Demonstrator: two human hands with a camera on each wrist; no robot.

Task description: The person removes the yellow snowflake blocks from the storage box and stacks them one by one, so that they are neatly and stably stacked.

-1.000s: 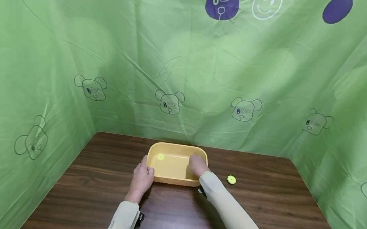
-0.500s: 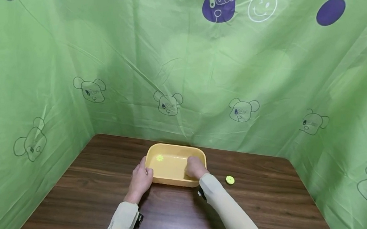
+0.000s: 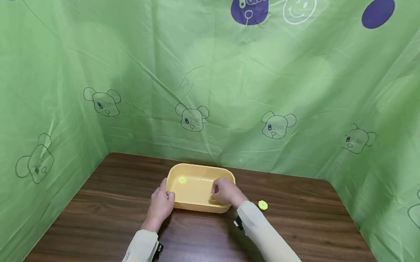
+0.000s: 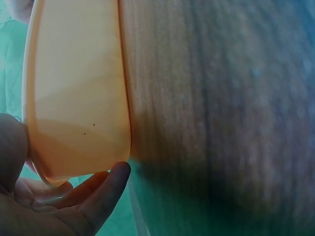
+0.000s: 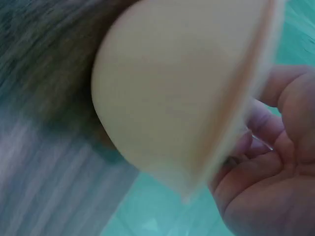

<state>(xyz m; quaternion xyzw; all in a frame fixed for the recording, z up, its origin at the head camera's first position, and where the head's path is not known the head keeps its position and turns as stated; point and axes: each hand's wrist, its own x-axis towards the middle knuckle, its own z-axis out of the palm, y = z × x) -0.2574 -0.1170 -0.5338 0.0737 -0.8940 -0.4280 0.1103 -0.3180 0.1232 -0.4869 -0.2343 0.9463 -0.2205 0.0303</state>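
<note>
A yellow rectangular bin (image 3: pixel 197 207) stands near the far side of the brown table. My left hand (image 3: pixel 161 207) grips its left end, thumb at the rim; in the left wrist view its fingers (image 4: pixel 101 196) wrap round the bin's corner. Reaching over the right part of the bin is my right hand (image 3: pixel 226 191), fingers curled and tips pointing down inside. A yellowish speck shows by those fingertips, too small to identify. From the right wrist view, the bin's wall hides part of the fingers. A small yellow-green flower-shaped piece (image 3: pixel 182 180) lies in the bin's left part.
Another yellow-green flower-shaped piece (image 3: pixel 262 205) lies on the wooden table (image 3: pixel 200 246), right of the bin and near my right forearm. Green printed curtain (image 3: pixel 215 73) surrounds the table at the back and both sides.
My right hand has lifted a little and its wrist has shifted right, so the curled fingers show more. The left hand keeps its place on the bin. The flower-shaped pieces lie as before.
</note>
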